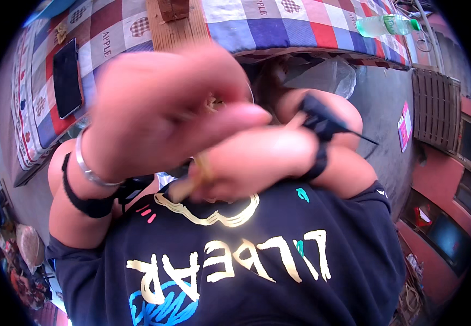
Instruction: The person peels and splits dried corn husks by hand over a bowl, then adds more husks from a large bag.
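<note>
My left hand [175, 92] is raised in front of my chest, palm side curled over, its fingers smeared by motion. A silver bangle [85, 165] and a black strap [86, 201] circle that wrist. Just below and to the right, my right hand [246, 168] is closed, with a thin yellowish strip [205, 166] showing at its fingers. What the strip is I cannot make out. Behind the left hand, small pale-yellow bits [215, 102] show through a gap, mostly hidden. A black strapped-on box with a cable [325, 117] sits by my right wrist.
A checked cloth [279, 32] covers the table ahead. On it lie a dark phone [67, 79] at left and a clear bottle with a green cap [387, 25] at right. Bare wood [189, 30] shows between. Beneath the table edge is a clear plastic bag [333, 76].
</note>
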The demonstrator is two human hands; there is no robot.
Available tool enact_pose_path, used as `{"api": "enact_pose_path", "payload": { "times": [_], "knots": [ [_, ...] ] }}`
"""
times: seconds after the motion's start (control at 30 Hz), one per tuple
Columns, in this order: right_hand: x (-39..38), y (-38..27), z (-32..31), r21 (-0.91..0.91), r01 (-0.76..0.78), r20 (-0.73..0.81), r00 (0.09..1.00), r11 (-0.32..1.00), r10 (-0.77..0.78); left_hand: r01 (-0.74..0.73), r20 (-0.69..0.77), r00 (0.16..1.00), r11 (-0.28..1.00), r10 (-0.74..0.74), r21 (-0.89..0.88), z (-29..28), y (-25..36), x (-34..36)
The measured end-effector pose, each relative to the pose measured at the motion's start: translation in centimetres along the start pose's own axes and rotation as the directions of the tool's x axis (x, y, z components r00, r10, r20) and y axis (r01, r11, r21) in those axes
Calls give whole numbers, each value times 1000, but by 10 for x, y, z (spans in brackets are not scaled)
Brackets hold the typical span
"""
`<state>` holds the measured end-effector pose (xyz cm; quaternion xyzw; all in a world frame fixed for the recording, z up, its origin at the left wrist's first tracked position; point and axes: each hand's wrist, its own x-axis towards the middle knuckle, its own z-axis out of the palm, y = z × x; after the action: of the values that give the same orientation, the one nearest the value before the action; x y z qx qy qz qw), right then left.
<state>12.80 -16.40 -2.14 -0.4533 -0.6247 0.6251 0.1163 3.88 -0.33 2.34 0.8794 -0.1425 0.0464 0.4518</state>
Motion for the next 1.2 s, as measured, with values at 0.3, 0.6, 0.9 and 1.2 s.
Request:
{"api": "enact_pose_path", "payload": {
  "times": [0.3,0.6,0.9,1.2],
  "knots": [
    [-6,1,-12,449,379,-610,791,809,-32,-85,-293,945,975,144,205,-4,-12,0],
    [-6,-5,-19,92,520,-926,357,849,-119,-127,-330,941,981,73,-145,18,-7,-22],
    [-6,-13,-11,163,583,-907,406,796,-112,78,-219,929,737,-298,-671,23,-29,-28],
    [-3,-8,-10,-160,-103,-947,296,982,-123,309,-239,825,762,-513,-570,21,-6,-27]
  ]
}}
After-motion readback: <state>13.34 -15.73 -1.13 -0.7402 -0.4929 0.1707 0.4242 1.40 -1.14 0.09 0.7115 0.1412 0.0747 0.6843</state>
